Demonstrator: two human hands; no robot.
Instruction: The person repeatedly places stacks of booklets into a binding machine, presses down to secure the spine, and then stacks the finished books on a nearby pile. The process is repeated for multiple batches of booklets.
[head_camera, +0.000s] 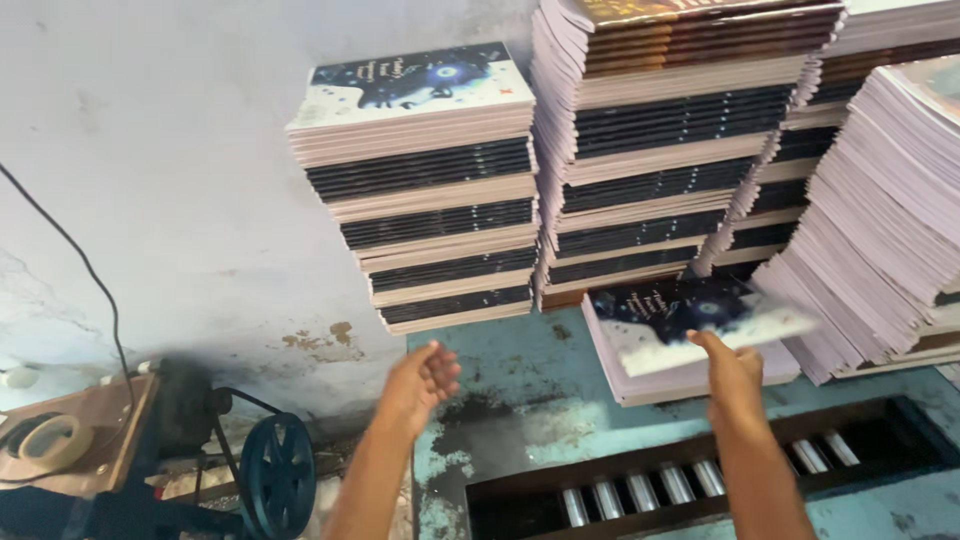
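My right hand holds a thin booklet with a dark blue and white cover by its near edge, just above a low pile of the same booklets on a worn teal machine table. My left hand hangs in the air over the table's left edge, fingers apart, holding nothing. Behind stand tall stacks of booklets, alternating dark and pale spines, with more stacks to the right.
A slot with metal rollers runs across the table near me. At the lower left stands a motor with a dark pulley wheel, a roll of tape and a black cable on the whitish wall. A fanned paper stack leans at right.
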